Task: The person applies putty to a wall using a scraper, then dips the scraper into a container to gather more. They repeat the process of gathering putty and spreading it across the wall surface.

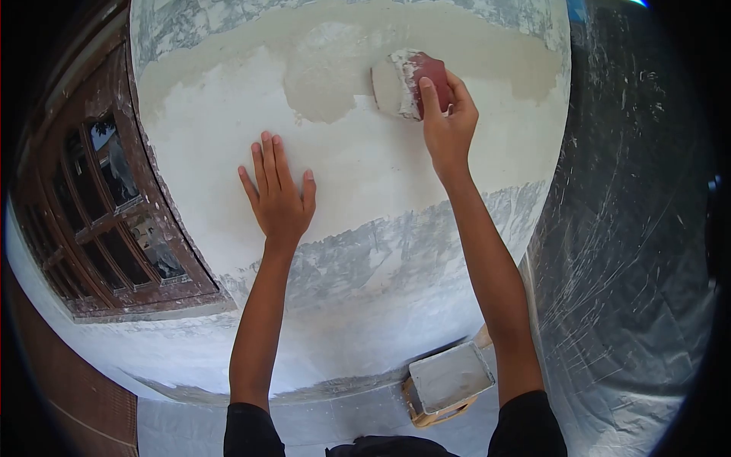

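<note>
My right hand grips a reddish scraper at the upper right of the wall. Pale, wet-looking paste covers the scraper's left side, which lies against or very near the wall surface. Lower and to the left, my left hand rests on the white-coated wall with its fingers spread and nothing in it. Around the scraper, a damp beige band of coating runs across the upper wall. Below both hands the coating turns to patchy grey.
A wooden window frame with dark panes stands at the left. Dark plastic sheeting, splashed white, hangs at the right. At the wall's foot, a grey tray sits on a small yellowish stool.
</note>
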A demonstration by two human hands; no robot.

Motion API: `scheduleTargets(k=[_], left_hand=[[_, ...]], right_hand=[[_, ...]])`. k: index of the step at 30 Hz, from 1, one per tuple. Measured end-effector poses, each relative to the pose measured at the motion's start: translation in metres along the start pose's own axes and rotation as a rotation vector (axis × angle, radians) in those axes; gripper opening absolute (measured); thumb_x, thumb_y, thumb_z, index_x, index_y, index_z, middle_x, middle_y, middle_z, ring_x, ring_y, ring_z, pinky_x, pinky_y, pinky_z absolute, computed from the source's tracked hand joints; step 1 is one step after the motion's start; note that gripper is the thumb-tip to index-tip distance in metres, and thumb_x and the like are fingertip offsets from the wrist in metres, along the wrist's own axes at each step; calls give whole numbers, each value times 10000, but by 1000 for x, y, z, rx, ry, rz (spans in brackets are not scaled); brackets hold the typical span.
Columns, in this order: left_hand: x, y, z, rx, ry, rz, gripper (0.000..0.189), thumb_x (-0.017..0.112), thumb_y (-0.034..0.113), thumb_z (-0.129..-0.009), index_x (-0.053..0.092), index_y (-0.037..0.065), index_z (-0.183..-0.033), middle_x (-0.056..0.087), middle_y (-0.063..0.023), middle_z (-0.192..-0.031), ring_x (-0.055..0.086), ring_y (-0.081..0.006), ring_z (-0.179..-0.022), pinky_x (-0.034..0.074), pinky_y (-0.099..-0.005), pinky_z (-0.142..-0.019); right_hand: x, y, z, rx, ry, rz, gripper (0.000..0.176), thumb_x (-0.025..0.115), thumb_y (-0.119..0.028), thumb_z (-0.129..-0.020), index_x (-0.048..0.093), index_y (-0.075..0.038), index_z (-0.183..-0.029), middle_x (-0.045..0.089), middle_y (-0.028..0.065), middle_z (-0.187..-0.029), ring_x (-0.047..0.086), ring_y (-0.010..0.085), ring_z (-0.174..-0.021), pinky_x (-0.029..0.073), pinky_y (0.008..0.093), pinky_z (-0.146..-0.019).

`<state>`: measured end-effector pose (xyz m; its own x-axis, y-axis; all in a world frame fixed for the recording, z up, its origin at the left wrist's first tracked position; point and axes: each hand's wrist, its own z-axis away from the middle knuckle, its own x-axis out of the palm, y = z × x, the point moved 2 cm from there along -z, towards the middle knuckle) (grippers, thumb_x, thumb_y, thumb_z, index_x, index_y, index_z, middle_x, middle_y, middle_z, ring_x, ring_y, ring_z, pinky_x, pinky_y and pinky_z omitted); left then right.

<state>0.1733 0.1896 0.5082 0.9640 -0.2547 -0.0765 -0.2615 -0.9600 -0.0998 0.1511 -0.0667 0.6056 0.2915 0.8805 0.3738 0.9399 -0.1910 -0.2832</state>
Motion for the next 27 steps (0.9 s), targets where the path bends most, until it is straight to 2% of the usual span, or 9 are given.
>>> scheduleTargets(k=[2, 6, 10, 11, 12, 15, 19, 23, 27], left_hand=[[-1, -1, 0, 7, 1, -3, 709, 520, 317, -985, 314, 10, -1590, 315, -141, -1661, 253, -299, -1553, 114, -550, -1247], [-3, -2, 1, 16, -13, -11, 707, 522, 316, -983, 319, 14, -1589, 318, -134, -1661, 255, -299, -1552, 115, -546, -1247], [-2, -3, 3, 20, 0, -14, 710, 523, 307, -978, 315, 18, -1592, 320, -129, -1661, 257, -298, -1552, 119, -543, -1247], [-2, -2, 3, 18, -1, -15, 710, 523, 307, -978, 315, 18, -1592, 320, -129, -1661, 257, -298, -1552, 119, -543, -1247], [-2, -2, 3, 15, 0, -16, 712, 523, 305, -977, 313, 17, -1593, 318, -130, -1661, 255, -298, -1553, 118, -542, -1248], [-2, 0, 3, 9, 2, -16, 715, 524, 304, -975, 311, 16, -1594, 315, -132, -1662, 250, -297, -1554, 114, -541, -1249], [1, 1, 4, 3, 4, -22, 717, 525, 307, -975, 310, 16, -1594, 312, -135, -1662, 243, -297, -1557, 108, -543, -1249], [-1, 1, 4, -3, 0, -22, 717, 524, 311, -977, 310, 17, -1594, 312, -136, -1663, 242, -297, -1557, 107, -545, -1248], [-1, 0, 4, -8, -5, -14, 710, 523, 314, -979, 314, 30, -1595, 315, -128, -1663, 248, -295, -1555, 111, -544, -1248]], right_hand=[[31, -3, 22, -163, -90, 253, 324, 736, -198, -933, 693, 2, -1183, 712, 158, -1012, 619, 197, -823, 507, 340, -742], [51, -3, 27, -237, -179, 288, 315, 732, -211, -918, 709, -40, -1181, 671, 196, -990, 614, 254, -786, 510, 363, -736], [8, 32, -10, 35, 7, 107, 332, 734, -222, -940, 699, -22, -1203, 687, 182, -1036, 695, 249, -925, 552, 368, -808], [-11, 34, -21, 67, 30, 134, 330, 679, -148, -1001, 629, 50, -1261, 715, 79, -1064, 668, 105, -919, 548, 244, -781], [-30, 25, -27, 212, 88, 1, 332, 676, -142, -1001, 623, 43, -1271, 716, 77, -1069, 666, 106, -896, 546, 245, -765], [-85, 39, -51, 248, 325, -24, 335, 678, -139, -996, 618, 50, -1266, 699, 83, -1138, 658, 128, -994, 528, 267, -841], [-108, 40, -54, 257, 416, -67, 347, 644, -110, -1000, 584, 61, -1296, 685, 113, -1168, 667, 162, -1007, 544, 276, -845], [-46, -1, -23, 203, 161, -102, 323, 663, -146, -1000, 618, 39, -1260, 717, 96, -1067, 664, 124, -927, 535, 264, -782], [33, -16, 18, -109, -131, 168, 335, 742, -208, -927, 693, -55, -1220, 704, 148, -935, 607, 220, -803, 492, 364, -791]])
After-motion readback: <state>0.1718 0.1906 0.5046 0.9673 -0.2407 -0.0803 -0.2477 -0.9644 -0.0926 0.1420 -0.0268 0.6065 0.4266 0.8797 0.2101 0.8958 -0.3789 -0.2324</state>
